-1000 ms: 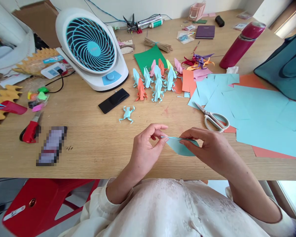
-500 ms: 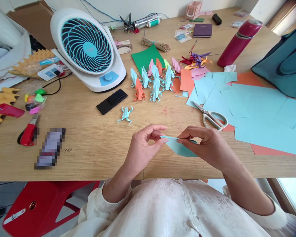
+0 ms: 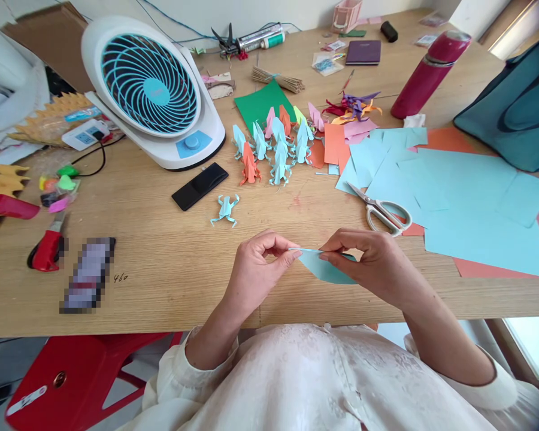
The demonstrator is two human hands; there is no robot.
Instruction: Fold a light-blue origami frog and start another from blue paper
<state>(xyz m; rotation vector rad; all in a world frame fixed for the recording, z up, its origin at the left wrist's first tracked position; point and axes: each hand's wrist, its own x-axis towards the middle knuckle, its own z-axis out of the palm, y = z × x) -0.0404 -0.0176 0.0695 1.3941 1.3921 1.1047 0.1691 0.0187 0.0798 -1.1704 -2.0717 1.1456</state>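
Note:
Between my hands is a folded piece of light blue paper (image 3: 326, 270), its creased upper edge toward the far side of the table. My left hand (image 3: 265, 263) pinches the left end of that edge between thumb and fingertips. Closer to the middle, my right hand (image 3: 363, 254) pinches the same edge and hides the paper's right part. Beyond my left hand lies a light blue folded paper frog (image 3: 225, 210). Several upright folded paper figures (image 3: 279, 161), blue, orange, pink and yellow-green, stand grouped farther back. White-handled scissors (image 3: 384, 215) rest past my right hand.
Light blue sheets (image 3: 480, 203) overlap orange paper on the right, near a magenta flask (image 3: 431, 75) and a teal bag (image 3: 512, 114). A white fan (image 3: 206, 140) stands at the back left. Left lie a black phone-like object (image 3: 200, 187) and a red-handled cutter (image 3: 47, 251).
My left fingers have closed down onto the end of the paper's edge; before, the forefinger was raised and stretched out. My right hand keeps its pinch. The view has shifted slightly.

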